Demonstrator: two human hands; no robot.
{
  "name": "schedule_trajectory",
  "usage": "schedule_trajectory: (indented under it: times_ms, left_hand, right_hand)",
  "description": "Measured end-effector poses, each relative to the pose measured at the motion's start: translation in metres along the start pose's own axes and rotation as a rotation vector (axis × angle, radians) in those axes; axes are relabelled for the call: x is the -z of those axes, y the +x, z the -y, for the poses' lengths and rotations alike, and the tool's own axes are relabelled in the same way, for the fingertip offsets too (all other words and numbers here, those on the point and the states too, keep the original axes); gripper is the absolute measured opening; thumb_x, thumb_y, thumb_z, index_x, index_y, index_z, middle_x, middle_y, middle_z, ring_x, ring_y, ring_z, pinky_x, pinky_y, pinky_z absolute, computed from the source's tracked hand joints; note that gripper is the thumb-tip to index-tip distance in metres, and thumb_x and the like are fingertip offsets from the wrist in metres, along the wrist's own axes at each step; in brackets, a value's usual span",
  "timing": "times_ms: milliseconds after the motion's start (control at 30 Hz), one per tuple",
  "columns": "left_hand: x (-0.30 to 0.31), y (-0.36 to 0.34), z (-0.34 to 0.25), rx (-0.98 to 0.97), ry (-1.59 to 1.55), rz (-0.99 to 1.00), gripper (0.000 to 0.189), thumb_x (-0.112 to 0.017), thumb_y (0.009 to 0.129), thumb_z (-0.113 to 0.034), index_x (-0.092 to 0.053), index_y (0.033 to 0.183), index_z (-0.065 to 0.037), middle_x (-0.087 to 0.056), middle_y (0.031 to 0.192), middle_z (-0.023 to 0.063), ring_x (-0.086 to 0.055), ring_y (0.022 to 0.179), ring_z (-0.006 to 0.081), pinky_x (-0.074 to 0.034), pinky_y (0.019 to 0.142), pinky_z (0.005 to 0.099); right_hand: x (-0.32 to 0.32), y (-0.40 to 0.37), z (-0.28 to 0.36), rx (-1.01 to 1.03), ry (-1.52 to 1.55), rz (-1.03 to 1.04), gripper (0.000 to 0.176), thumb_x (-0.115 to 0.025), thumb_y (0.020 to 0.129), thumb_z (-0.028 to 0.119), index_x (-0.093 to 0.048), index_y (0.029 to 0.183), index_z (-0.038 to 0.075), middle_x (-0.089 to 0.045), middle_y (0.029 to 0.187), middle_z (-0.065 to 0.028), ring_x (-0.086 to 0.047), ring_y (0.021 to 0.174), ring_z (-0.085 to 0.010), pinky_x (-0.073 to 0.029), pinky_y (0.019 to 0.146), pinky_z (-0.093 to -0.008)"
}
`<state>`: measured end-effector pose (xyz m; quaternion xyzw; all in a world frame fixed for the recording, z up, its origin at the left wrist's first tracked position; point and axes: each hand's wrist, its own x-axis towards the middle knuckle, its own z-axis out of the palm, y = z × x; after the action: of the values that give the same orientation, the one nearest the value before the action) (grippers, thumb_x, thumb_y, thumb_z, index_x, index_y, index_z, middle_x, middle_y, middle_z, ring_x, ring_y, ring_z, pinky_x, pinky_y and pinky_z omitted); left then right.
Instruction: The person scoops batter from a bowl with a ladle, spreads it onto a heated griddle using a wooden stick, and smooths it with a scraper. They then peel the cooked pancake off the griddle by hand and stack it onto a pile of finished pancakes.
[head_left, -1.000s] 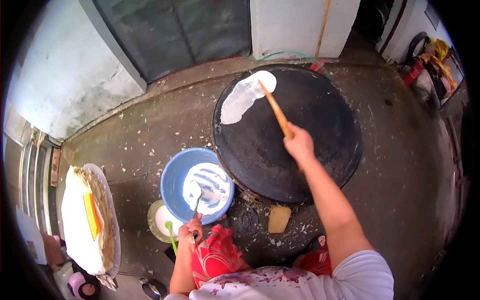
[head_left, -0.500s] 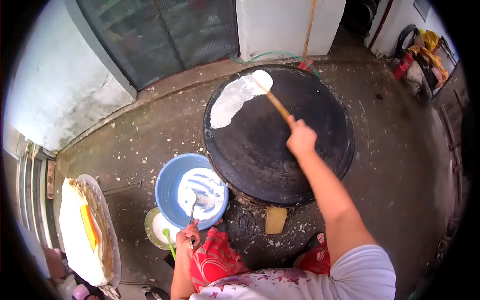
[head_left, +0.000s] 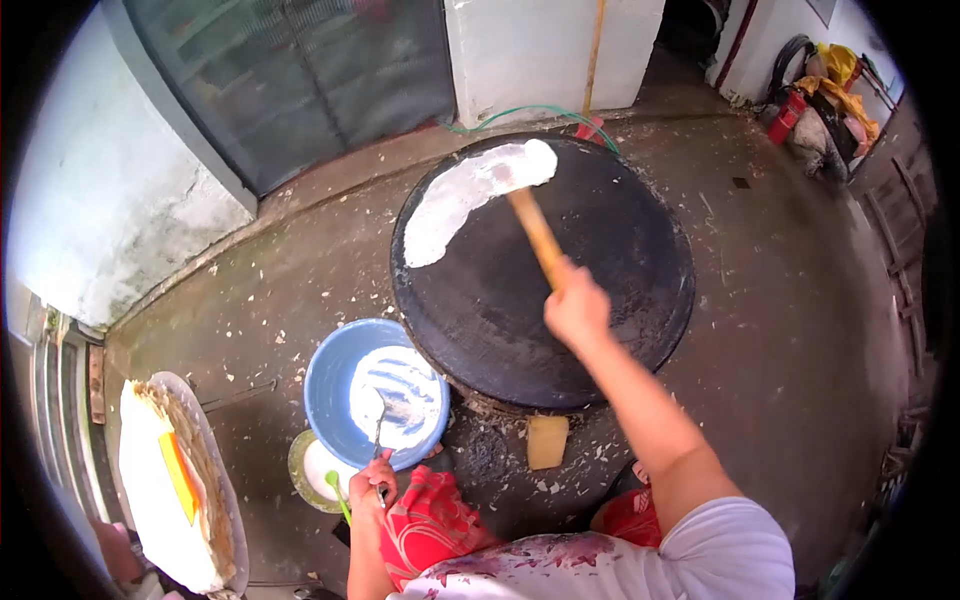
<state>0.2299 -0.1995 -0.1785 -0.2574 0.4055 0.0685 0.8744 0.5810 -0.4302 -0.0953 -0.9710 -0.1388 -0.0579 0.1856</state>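
My right hand (head_left: 578, 306) is closed around the handle of a wooden spreader (head_left: 536, 235), whose far end meets the white batter (head_left: 445, 205) on a large round black griddle (head_left: 560, 340). The batter lies as a curved band along the griddle's far left edge, with a thicker lump at its right end. Low on the left, my left hand (head_left: 373, 482) grips the handle of a metal spoon (head_left: 376, 405). Its bowl rests inside a blue basin (head_left: 325, 370) smeared with white batter. The spreader's tip is blurred.
A green bowl (head_left: 300, 468) of white liquid with a green spoon (head_left: 336, 485) sits beside the basin. At left, a tray (head_left: 222, 470) bears a stack of thin pancakes (head_left: 145, 470) topped by an orange scraper (head_left: 178, 475). A yellow block (head_left: 547, 442) lies below the griddle.
My right hand has drawn the spreader slightly left and toward me, and the batter band now looks wider and fuller. The left hand still holds the spoon in the basin.
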Motion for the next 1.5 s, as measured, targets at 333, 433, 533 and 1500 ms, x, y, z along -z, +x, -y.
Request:
schedule_trajectory:
  times_ms: [333, 433, 533, 1500]
  left_hand:
    - [-0.004, 0.005, 0.001, -0.020, 0.054, -0.024, 0.027, -0.034, 0.086, -0.008, -0.046, 0.103, 0.009, -0.045, 0.060, 0.0028, -0.042, 0.046, 0.0106, -0.037, 0.041, 0.0228]
    - [0.000, 0.006, 0.000, -0.091, 0.087, -0.046, 0.027, -0.033, 0.085, -0.007, -0.045, 0.103, 0.009, -0.045, 0.062, 0.0037, -0.042, 0.046, 0.0115, -0.037, 0.041, 0.0233]
    - [0.002, 0.002, -0.002, -0.061, 0.107, -0.015, 0.027, -0.033, 0.085, -0.007, -0.045, 0.103, 0.009, -0.046, 0.063, 0.0044, -0.042, 0.045, 0.0120, -0.037, 0.040, 0.0234]
    - [-0.001, -0.002, -0.007, -0.138, 0.251, -0.051, 0.025, -0.038, 0.085, -0.007, -0.046, 0.102, 0.011, -0.047, 0.066, 0.0058, -0.043, 0.047, 0.0114, -0.039, 0.042, 0.0227]
  right_hand:
    - [0.010, 0.019, -0.006, -0.187, 0.030, 0.027, 0.055, -0.056, 0.072, 0.012, -0.039, 0.124, 0.007, -0.052, 0.102, -0.0161, -0.059, 0.086, -0.0332, -0.048, 0.074, -0.0424]
    - [-0.018, 0.057, -0.004, 0.003, -0.185, 0.014, 0.047, -0.051, 0.078, 0.012, -0.038, 0.123, 0.005, -0.053, 0.098, -0.0149, -0.062, 0.079, -0.0297, -0.051, 0.066, -0.0383]
    - [0.001, 0.070, -0.038, -0.086, -0.260, 0.015, 0.049, -0.049, 0.079, 0.011, -0.035, 0.125, 0.004, -0.053, 0.094, -0.0115, -0.063, 0.071, -0.0263, -0.052, 0.059, -0.0352]
    - [0.017, 0.018, -0.058, -0.166, -0.292, 0.008, 0.055, -0.052, 0.073, 0.004, -0.035, 0.125, 0.003, -0.052, 0.097, -0.0134, -0.061, 0.074, -0.0304, -0.050, 0.061, -0.0400]
